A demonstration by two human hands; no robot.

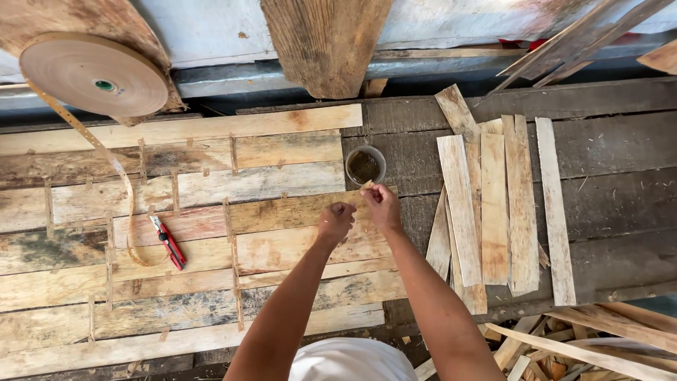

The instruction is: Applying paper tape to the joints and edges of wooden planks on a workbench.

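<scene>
My 2 hands are together over the right end of the veneer sheet (190, 233), which lies flat on the dark workbench (620, 148) and is made of many thin wood strips joined side by side. My left hand (336, 220) is closed in a loose fist, the fingers curled narrow; I cannot tell if something is inside it. My right hand (382, 204) pinches a small brownish piece (367, 184) between thumb and first finger, just beside the small cup (365, 166) with something dark inside. The piece is too small for me to say what it is, maybe a bit of the paper tape.

The tape roll (94, 74) hangs at the upper left and its loose end (120, 176) comes down in a curve over the sheet, near the red cutter (168, 242). Short tape pieces already cross many seams. To the right of my arms there is a stack of loose strips (493, 204), apart from the sheet.

What can go wrong, in my opinion: the cup stands very close to my right hand, so 1 careless move of the wrist may knock it over and spill on the wood. Also my forearms rest over the thin strips; if I press or slide, the seams not yet taped may open or shift. The small piece can also slip from my pinch, because the hold is only with fingertips.
</scene>
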